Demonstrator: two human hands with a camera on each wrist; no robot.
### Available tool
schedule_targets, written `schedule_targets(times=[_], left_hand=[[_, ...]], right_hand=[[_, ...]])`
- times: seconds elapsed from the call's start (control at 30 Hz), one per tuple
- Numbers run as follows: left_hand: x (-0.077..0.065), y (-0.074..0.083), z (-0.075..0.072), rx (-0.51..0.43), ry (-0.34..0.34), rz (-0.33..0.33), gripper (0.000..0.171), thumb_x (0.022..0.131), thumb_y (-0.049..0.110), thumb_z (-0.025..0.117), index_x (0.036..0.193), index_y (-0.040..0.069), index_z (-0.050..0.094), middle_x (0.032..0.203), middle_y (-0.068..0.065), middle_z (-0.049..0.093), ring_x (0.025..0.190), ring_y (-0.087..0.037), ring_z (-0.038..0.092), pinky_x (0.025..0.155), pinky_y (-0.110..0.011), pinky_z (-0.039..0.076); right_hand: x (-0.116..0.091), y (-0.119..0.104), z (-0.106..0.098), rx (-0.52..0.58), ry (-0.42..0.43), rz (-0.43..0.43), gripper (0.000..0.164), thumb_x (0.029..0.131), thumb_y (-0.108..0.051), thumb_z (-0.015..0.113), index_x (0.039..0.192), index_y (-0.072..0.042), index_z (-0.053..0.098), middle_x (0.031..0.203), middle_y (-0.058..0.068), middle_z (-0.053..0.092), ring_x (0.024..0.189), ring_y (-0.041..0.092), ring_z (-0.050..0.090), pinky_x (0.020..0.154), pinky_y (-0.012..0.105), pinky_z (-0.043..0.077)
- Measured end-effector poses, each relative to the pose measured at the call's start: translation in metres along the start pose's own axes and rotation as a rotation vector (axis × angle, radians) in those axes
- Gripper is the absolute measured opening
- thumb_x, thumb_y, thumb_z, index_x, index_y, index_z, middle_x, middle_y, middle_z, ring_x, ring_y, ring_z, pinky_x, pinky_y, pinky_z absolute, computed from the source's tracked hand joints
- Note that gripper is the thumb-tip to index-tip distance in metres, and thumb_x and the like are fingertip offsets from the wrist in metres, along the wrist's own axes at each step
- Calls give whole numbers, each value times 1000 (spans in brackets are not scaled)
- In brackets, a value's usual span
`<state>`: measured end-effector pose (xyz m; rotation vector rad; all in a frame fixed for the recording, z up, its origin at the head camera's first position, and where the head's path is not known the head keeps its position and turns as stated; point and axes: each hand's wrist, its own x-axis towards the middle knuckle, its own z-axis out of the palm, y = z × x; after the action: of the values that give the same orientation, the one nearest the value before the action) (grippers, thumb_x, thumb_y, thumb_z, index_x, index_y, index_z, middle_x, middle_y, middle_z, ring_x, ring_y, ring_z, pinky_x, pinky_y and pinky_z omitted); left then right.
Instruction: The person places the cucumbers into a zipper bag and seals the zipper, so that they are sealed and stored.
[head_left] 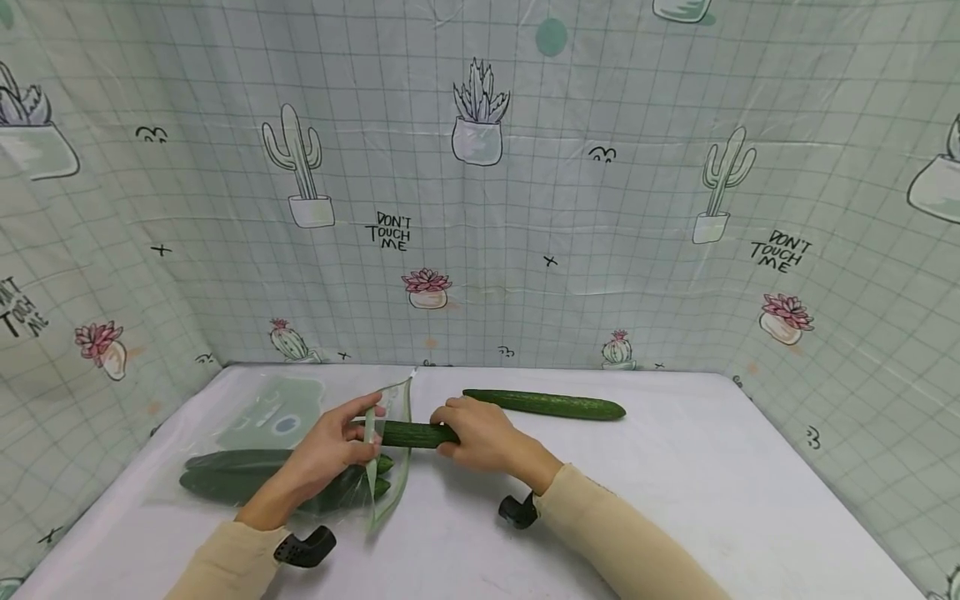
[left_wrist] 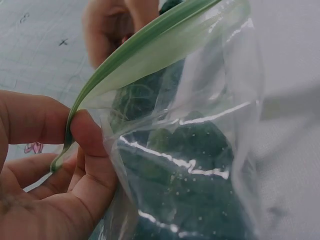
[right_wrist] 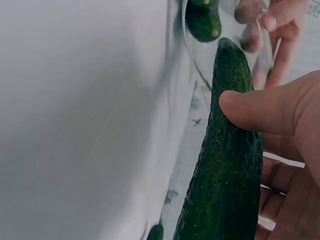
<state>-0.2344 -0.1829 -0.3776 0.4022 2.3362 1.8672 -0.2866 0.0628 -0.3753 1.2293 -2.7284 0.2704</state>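
A clear zip bag (head_left: 255, 421) with a green-edged mouth lies on the left of the table. Several cucumbers (head_left: 225, 482) are inside it, their ends toward the opening. My left hand (head_left: 322, 450) pinches the green zip strip (left_wrist: 115, 56) between thumb and fingers, holding the mouth apart. Another cucumber (head_left: 414, 434) is in my right hand (head_left: 480, 435), thumb on one side and fingers on the other. It points left, its far end at the bag's mouth, partly hidden by the left fingers in the head view.
A loose cucumber (head_left: 555, 405) lies behind my right hand near the table's back edge. The white table (head_left: 675, 492) meets a patterned cloth wall (head_left: 525, 317) at the back and sides. Each wrist wears a black camera (head_left: 306, 547).
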Motion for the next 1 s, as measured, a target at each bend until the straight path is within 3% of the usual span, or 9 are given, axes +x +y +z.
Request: schedule_targets(times=[0.17,0.5,0.77,1.0], left_hand=[[0,-1,1,-15,-5,-5,76,85,-11,57,151,2,22,137,-24,36,80,-13,55,69,-30,48],[1,-4,4,-24,-18,-37,76,85,-12,57,151,1,22,139,-25,36,80,-13,55,69,-31,48],[1,-3,3,-22,-3,-49,75,85,-11,58,151,1,24,138,-24,37,80,-13,55,69,-31,48],[0,-3,3,-21,-6,-48,74,87,-10,58,151,3,23,140,-24,35,81,-14,54,71,-32,48]], right_hand=[[19,-12,8,-14,-34,7,33,88,-30,68,119,-20,65,107,-6,61,98,12,58,75,30,49],[35,-19,26,54,-97,50,33,87,-32,70,118,-20,66,105,-6,62,94,9,57,71,28,47],[35,-14,30,98,-120,56,35,81,-36,75,112,-21,68,100,-8,64,92,9,57,75,28,47],[17,0,21,95,-133,83,38,77,-38,79,110,-21,69,96,-8,63,89,9,55,71,28,46]])
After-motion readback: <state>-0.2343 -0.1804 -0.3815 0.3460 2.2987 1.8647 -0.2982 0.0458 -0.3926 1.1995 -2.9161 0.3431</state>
